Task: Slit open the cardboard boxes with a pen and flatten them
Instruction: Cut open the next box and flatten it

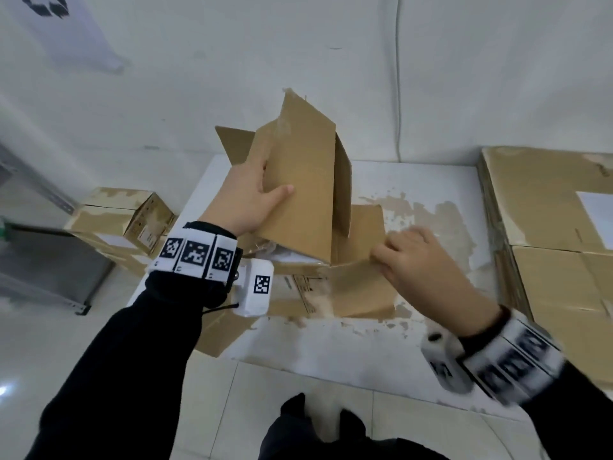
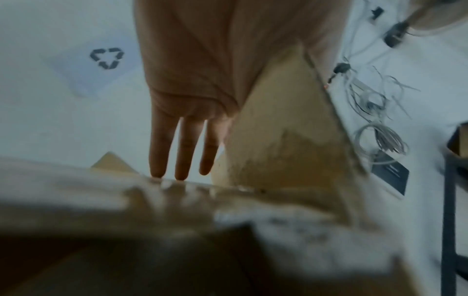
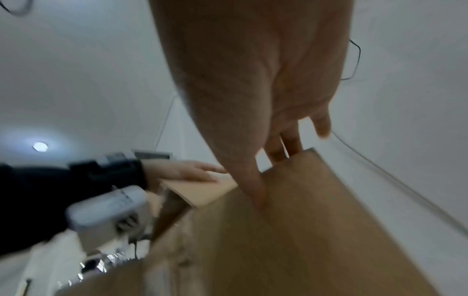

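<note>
A slit-open brown cardboard box (image 1: 298,180) stands tilted on a white board (image 1: 331,346) on the floor. My left hand (image 1: 262,190) holds its tall raised panel, thumb on the front face and fingers behind. In the left wrist view, three straight fingers (image 2: 182,144) lie beside that panel (image 2: 278,130). My right hand (image 1: 398,257) pinches the edge of a lower flap (image 1: 358,287). In the right wrist view, its thumb (image 3: 253,180) presses on top of the flap (image 3: 303,220) and its fingers go under the far edge. No pen is in view.
Sealed small boxes (image 1: 122,220) are stacked at the left, beside a metal rack (image 1: 33,260). Flattened cardboard (image 1: 547,227) lies piled at the right. A white bag with a recycling mark (image 2: 106,58) leans on the wall. Cables (image 2: 380,124) lie nearby. My feet (image 1: 318,423) stand on the tiles.
</note>
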Demonstrator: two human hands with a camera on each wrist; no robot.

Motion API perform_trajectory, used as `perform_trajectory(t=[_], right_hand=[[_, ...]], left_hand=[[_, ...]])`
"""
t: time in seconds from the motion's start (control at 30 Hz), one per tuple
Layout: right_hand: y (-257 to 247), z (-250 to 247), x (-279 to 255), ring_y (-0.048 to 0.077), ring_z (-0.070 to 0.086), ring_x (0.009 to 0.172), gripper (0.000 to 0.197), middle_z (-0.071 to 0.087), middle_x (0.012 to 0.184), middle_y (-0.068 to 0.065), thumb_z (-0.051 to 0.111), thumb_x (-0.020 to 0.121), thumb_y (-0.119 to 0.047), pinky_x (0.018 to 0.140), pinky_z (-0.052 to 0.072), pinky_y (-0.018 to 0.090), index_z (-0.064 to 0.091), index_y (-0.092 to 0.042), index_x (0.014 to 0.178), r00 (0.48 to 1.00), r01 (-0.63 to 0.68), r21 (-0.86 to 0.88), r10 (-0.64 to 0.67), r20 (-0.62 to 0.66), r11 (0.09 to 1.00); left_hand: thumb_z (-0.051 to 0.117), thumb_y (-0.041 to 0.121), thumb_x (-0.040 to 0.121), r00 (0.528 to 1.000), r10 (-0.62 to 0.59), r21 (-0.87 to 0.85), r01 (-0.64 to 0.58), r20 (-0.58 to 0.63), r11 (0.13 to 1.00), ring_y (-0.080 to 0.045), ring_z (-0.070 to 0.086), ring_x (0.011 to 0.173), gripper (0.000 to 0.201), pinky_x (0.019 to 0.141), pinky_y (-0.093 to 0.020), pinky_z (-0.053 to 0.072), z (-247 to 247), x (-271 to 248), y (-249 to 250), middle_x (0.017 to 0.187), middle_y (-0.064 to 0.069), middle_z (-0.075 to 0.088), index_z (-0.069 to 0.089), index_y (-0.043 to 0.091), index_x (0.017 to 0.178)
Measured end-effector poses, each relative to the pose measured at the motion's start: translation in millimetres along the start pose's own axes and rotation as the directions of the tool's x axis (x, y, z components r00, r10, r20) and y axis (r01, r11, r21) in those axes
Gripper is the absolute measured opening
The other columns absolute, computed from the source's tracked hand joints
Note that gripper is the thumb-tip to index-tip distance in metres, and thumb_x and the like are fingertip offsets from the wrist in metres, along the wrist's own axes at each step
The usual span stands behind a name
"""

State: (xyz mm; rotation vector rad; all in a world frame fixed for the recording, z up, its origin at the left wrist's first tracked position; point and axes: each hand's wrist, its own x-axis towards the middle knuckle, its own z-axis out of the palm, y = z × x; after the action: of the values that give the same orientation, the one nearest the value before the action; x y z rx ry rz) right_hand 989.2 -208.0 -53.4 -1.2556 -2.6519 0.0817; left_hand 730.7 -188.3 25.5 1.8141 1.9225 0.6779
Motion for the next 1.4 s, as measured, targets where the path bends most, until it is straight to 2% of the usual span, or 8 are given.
perform_trajectory(t=[0.23,0.4,0.6,0.83,0.97,1.1,1.23,1.4], right_hand=[[-31,-27,-47,0.008,0.055,0.097,0.049,0.055,0.112,-0.007,0.024,0.095,-0.056,0.088,0.046,0.027,0.046,-0.021,0.120,0.765,-0.236,0.595,-0.231,0.601,0.769],[39,-20,30,0.003,0.057,0.101,0.038,0.053,0.130,-0.002,0.026,0.095,-0.048,0.088,0.050,0.024,0.044,-0.040,0.129,0.860,-0.223,0.562,-0.110,0.498,0.796],[68,33,136,0.022,-0.002,0.147,0.054,-0.022,0.157,0.006,0.030,0.099,-0.046,0.117,0.005,0.032,0.019,-0.031,0.150,0.861,-0.111,0.376,-0.100,0.499,0.920],[98,24,121,0.030,0.058,0.108,0.044,0.054,0.129,0.017,0.029,0.103,-0.029,0.097,0.044,0.036,0.046,-0.008,0.138,0.922,-0.350,0.422,0.229,0.312,0.836],[122,23,132,0.021,0.052,0.107,0.039,0.050,0.130,0.017,0.034,0.102,-0.023,0.102,0.043,0.039,0.051,0.003,0.126,0.874,-0.477,0.673,0.386,0.296,0.565],[100,8,96,0.014,0.027,0.140,0.067,0.014,0.157,-0.002,0.044,0.085,-0.066,0.112,0.031,0.045,0.039,-0.031,0.141,0.910,-0.410,0.742,0.297,0.290,0.531],[37,-3,3,0.011,0.046,0.130,0.074,0.040,0.147,-0.008,0.046,0.073,-0.079,0.102,0.043,0.037,0.039,-0.042,0.137,0.949,-0.310,0.950,0.079,0.306,0.039],[-2,66,-20,0.010,0.064,0.104,0.028,0.068,0.110,-0.012,0.056,0.094,-0.018,0.092,0.053,0.040,0.054,-0.040,0.112,0.850,-0.395,0.890,0.457,0.261,0.228]], left_hand=[[0.064,0.041,0.087,0.997,-0.002,0.129,-0.008,0.076,0.992,-0.021,0.050,0.118,0.059,0.097,-0.032,0.041,7,-8,4,0.136,-0.002,0.051,0.042,0.026,0.140],[0.075,0.043,0.075,0.998,-0.026,-0.033,0.028,0.057,0.999,-0.014,0.051,0.117,0.072,0.097,-0.025,0.041,10,-28,-11,0.136,0.005,0.051,0.043,0.032,0.139],[0.075,0.046,0.074,0.997,-0.009,-0.023,0.010,0.074,1.000,-0.012,0.053,0.114,0.073,0.097,-0.028,0.044,9,-32,-18,0.133,0.007,0.053,0.042,0.036,0.139],[0.077,0.044,0.073,0.997,0.028,-0.116,-0.019,0.071,0.993,-0.006,0.054,0.112,0.071,0.096,-0.024,0.044,11,-37,-31,0.128,0.015,0.055,0.046,0.040,0.136],[0.077,0.045,0.073,0.997,0.047,-0.118,-0.039,0.066,0.992,-0.006,0.055,0.112,0.069,0.098,-0.027,0.046,14,-36,-35,0.129,0.015,0.055,0.046,0.042,0.136],[0.075,0.049,0.074,0.998,0.042,-0.111,-0.036,0.047,0.993,-0.009,0.054,0.116,0.068,0.101,-0.036,0.045,18,-15,-34,0.131,0.015,0.054,0.046,0.043,0.135],[0.067,0.050,0.080,0.998,0.063,-0.047,-0.062,0.003,0.997,-0.015,0.052,0.121,0.060,0.102,-0.038,0.043,32,31,-29,0.137,0.010,0.052,0.045,0.040,0.135],[0.047,0.031,0.096,0.980,0.071,0.044,-0.064,-0.183,0.997,-0.018,0.055,0.117,0.038,0.090,-0.022,0.038,68,98,-36,0.132,0.003,0.058,0.054,0.026,0.133]])
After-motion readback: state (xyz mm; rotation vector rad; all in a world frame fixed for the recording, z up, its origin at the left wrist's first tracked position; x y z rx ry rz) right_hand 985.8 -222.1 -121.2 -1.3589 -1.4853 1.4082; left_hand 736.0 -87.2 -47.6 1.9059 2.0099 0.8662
